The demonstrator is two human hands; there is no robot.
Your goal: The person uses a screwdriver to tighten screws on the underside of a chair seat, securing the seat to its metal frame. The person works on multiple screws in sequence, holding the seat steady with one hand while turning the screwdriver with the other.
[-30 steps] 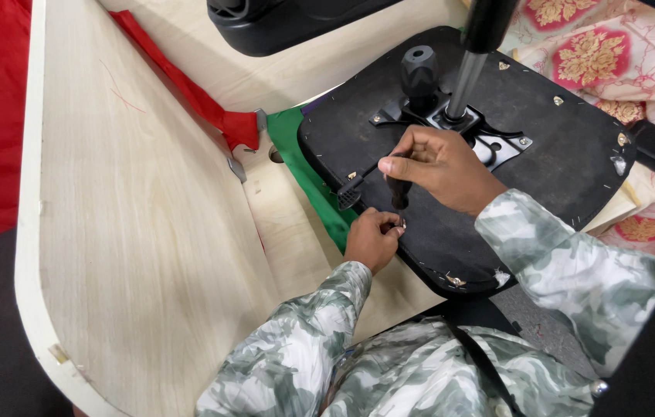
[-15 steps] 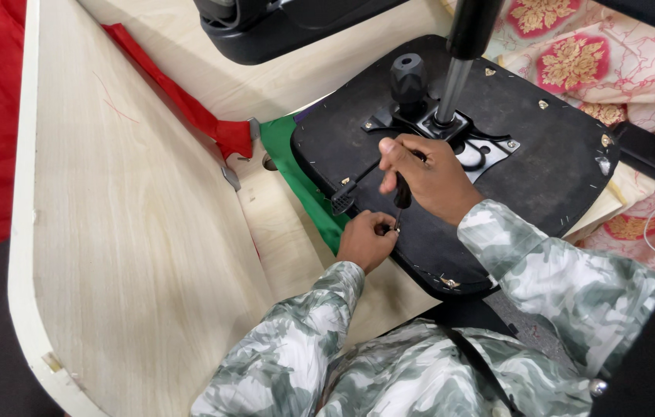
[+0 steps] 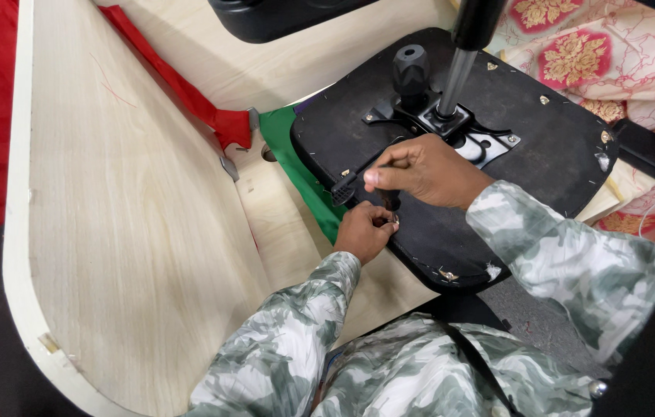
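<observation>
On the pale wooden board (image 3: 134, 232) before you lies the upturned black chair seat (image 3: 528, 131), its metal mechanism plate (image 3: 466, 131) and upright gas column (image 3: 459, 77) facing up; a black knob (image 3: 410, 71) stands just beside the column. Red fabric (image 3: 188, 100) and green fabric (image 3: 296, 166) are wedged under the seat's left edge, floral cloth (image 3: 598, 62) to the right. Your right hand (image 3: 428, 170) is closed around a black lever (image 3: 351, 184), whose long axis runs from the plate toward the seat's near-left edge. Your left hand (image 3: 364, 230) pinches something small at the seat's rim; what it is, you cannot tell.
</observation>
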